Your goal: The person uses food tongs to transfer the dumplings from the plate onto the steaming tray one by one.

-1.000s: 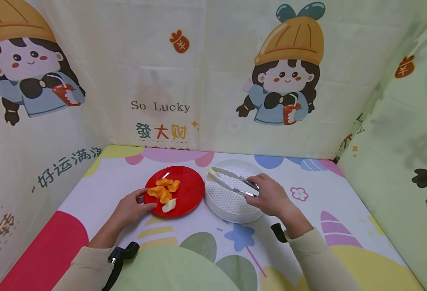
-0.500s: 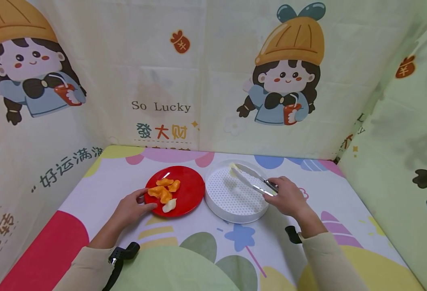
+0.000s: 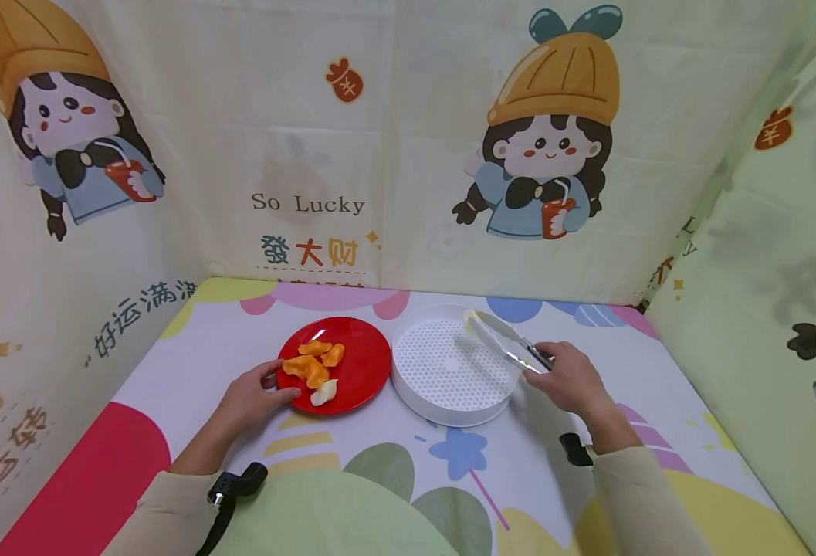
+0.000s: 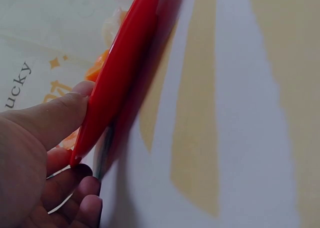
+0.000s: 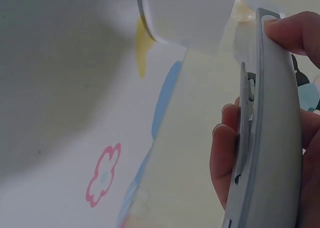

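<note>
From where I stand, the person's left hand point(image 3: 257, 396) pinches the rim of a glossy red round plate point(image 3: 366, 367) bearing orange dumpling-shaped pieces point(image 3: 307, 369) and one cream dumpling-shaped piece point(image 3: 323, 392). The right hand point(image 3: 573, 378) has its fingers wrapped around silver metal tongs point(image 3: 522, 363), their tips at a pale yellow piece point(image 3: 471, 318) over the far side of a white, round, perforated tray point(image 3: 449, 413); I can't tell whether it touches the tray.

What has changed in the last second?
The right hand moved rightward with the tongs, carrying the pale piece at their tips from the white tray's left edge to its far side. Nothing was visibly taken hold of or let go. The left hand, red plate and the food on it stayed put.
</note>
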### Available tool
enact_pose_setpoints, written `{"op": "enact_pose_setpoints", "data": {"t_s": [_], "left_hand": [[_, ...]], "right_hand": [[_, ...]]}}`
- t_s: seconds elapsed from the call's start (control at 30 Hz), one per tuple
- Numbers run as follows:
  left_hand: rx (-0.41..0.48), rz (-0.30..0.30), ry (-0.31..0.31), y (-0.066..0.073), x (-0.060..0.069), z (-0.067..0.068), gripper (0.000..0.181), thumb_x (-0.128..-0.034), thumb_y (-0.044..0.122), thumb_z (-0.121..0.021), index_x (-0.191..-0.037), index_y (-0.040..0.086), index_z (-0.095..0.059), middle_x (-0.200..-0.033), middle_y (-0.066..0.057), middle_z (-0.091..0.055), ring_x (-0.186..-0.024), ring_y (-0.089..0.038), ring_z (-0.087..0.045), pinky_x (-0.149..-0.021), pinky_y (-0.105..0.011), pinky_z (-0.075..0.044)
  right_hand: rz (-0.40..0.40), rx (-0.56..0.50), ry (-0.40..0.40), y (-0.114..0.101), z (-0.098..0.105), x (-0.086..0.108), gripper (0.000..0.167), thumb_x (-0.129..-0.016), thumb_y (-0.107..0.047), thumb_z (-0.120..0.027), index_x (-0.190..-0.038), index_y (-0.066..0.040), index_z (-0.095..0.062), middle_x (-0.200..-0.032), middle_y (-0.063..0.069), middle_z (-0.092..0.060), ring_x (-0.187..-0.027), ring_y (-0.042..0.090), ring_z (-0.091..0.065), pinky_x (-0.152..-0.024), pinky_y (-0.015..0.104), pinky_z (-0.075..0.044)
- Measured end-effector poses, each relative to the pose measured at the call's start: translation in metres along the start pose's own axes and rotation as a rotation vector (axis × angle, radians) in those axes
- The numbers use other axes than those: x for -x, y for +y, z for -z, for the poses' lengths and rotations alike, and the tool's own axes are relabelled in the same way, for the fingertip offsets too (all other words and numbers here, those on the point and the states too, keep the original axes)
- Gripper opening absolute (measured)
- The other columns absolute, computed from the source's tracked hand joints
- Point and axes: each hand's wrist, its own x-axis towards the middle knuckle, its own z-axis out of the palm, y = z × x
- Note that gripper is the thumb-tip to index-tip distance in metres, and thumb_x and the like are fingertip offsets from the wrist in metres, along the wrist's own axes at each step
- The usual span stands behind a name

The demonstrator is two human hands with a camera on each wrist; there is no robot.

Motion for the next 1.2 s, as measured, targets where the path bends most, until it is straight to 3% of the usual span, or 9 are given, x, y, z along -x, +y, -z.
{"op": "enact_pose_setpoints", "data": {"t_s": [0.23,0.6,0.97,1.2], "left_hand": [[0.016,0.005,-0.003,0.0017,0.0024,-0.0002,0.087,-0.0858,0.038,-0.079,-0.151,-0.002,-0.037,-0.139,-0.032,-0.046,-0.124,-0.046,-0.044,-0.09,-0.048,-0.055],[0.026,0.009,0.0,0.0022,0.004,-0.0008,0.086,-0.0858,0.036,-0.079,-0.151,-0.001,-0.037,-0.139,-0.032,-0.046,-0.125,-0.047,-0.043,-0.09,-0.048,-0.055],[0.015,0.002,0.006,0.0008,0.0024,-0.0011,0.087,-0.0855,0.037,-0.079,-0.151,-0.001,-0.037,-0.137,-0.032,-0.047,-0.125,-0.047,-0.043,-0.09,-0.049,-0.055],[0.009,-0.012,0.011,0.0004,0.0029,-0.0007,0.086,-0.0853,0.036,-0.079,-0.151,-0.002,-0.037,-0.137,-0.033,-0.047,-0.125,-0.048,-0.043,-0.088,-0.049,-0.056]], "right_hand": [[-0.031,0.016,-0.025,0.005,0.0023,0.0013,0.056,-0.087,-0.031,-0.071,-0.129,0.006,-0.06,-0.114,0.025,-0.061,-0.096,0.036,-0.057,-0.081,0.051,-0.049],[-0.037,0.02,-0.03,0.0068,-0.0004,0.0023,0.058,-0.088,-0.032,-0.07,-0.13,0.007,-0.059,-0.121,0.029,-0.059,-0.104,0.041,-0.056,-0.088,0.057,-0.048],[-0.076,-0.006,-0.034,0.0043,-0.0011,0.0026,0.06,-0.088,-0.031,-0.071,-0.132,0.008,-0.057,-0.118,0.028,-0.058,-0.097,0.037,-0.054,-0.082,0.053,-0.048],[-0.046,-0.01,0.008,0.0019,-0.0012,0.0049,0.056,-0.087,-0.03,-0.071,-0.129,0.006,-0.06,-0.113,0.025,-0.06,-0.094,0.035,-0.055,-0.079,0.049,-0.047]]}}
